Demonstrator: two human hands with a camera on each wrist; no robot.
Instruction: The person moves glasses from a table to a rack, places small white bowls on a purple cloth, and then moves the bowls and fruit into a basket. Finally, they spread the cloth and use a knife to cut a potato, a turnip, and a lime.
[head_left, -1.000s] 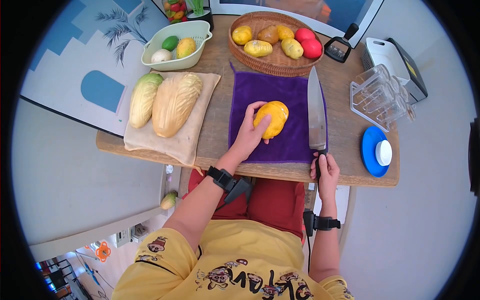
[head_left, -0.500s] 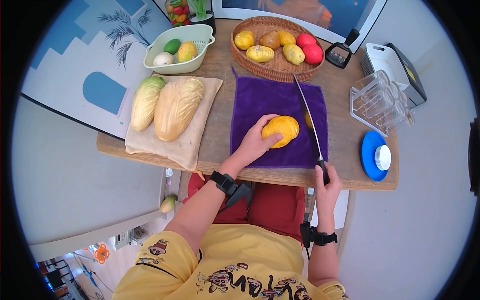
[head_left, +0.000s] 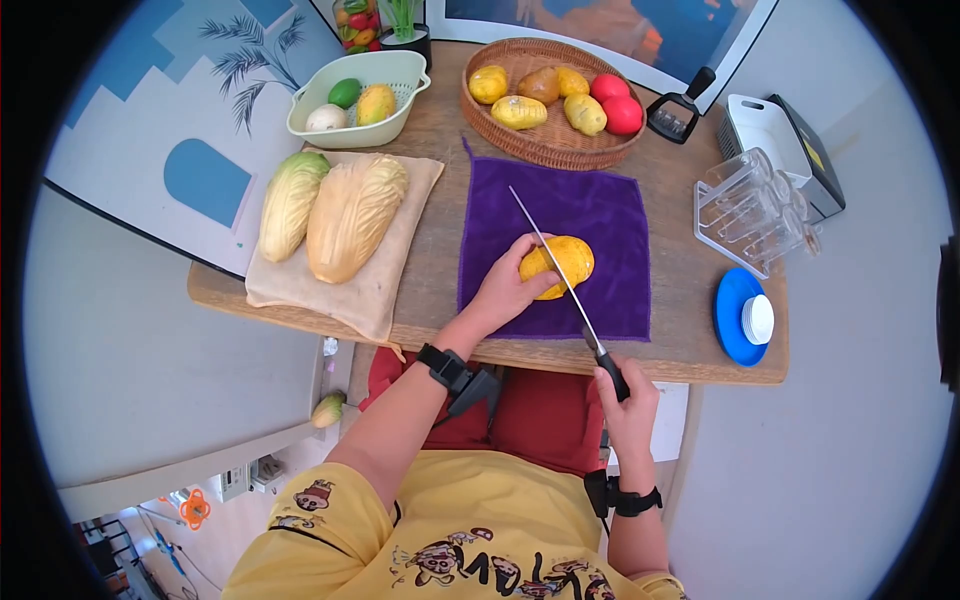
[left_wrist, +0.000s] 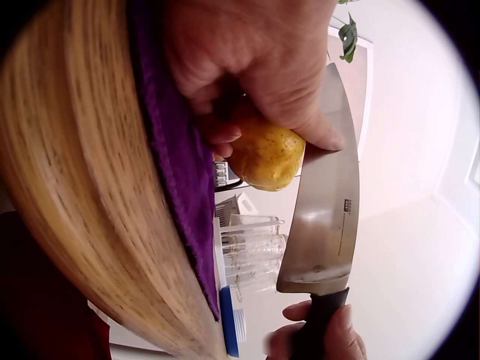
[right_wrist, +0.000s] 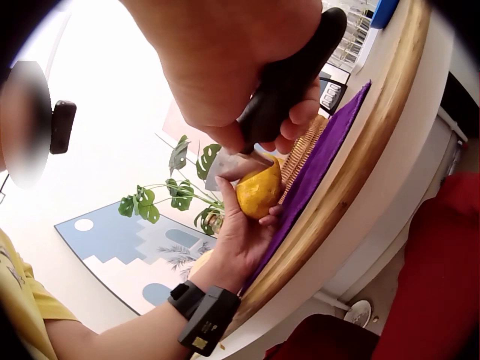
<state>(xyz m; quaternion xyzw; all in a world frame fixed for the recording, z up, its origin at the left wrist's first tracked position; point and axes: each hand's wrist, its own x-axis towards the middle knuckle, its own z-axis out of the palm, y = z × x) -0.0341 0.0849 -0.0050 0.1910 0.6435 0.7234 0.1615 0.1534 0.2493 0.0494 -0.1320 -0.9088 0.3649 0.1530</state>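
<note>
Over the purple cloth [head_left: 618, 240], the left hand [head_left: 508, 292] grips a yellow fruit [head_left: 573, 258] from its left side. The right hand [head_left: 630, 405] holds the black handle [head_left: 611, 377] of a large knife, whose blade [head_left: 530, 218] crosses above the fruit and points to the far left. In the left wrist view the wide blade [left_wrist: 322, 217] stands on edge beside the fruit [left_wrist: 266, 157], close to the left thumb. The right wrist view shows the fruit [right_wrist: 259, 191] in the left fingers, under the blade; whether the edge touches its skin I cannot tell.
Two cabbages lie on a beige cloth [head_left: 375, 300] at the left. Behind are a pale green basket [head_left: 385, 132] and a round wicker tray [head_left: 550, 152] of produce. To the right stand a glass rack [head_left: 735, 240] and a blue plate [head_left: 730, 330] with white discs.
The knife has swung left from beside the cloth's right edge to over the fruit, with the right hand moving left. The left hand and fruit have shifted slightly right and nearer the body since the first frame.
</note>
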